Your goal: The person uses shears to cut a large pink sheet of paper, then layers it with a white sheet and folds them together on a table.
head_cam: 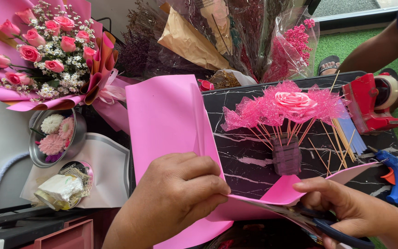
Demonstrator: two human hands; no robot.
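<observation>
My left hand (173,193) pinches a large pink sheet of wrapping paper (166,120) near its fold, holding it over a black marble-patterned table (249,157). In my right hand (346,207) are dark-handled scissors (332,228), their blades at the lower edge of the same pink sheet. Just beyond the hands stands a small dark holder (286,154) with wooden sticks carrying a pink fabric rose in pink netting (293,102).
A wrapped bouquet of pink roses (51,50) lies at the left, a metal bowl of flower heads (54,136) below it. Loose sticks (342,138), a red tape dispenser (369,101) and a blue glue gun (397,173) are at the right. Another person's arm (369,48) is far right.
</observation>
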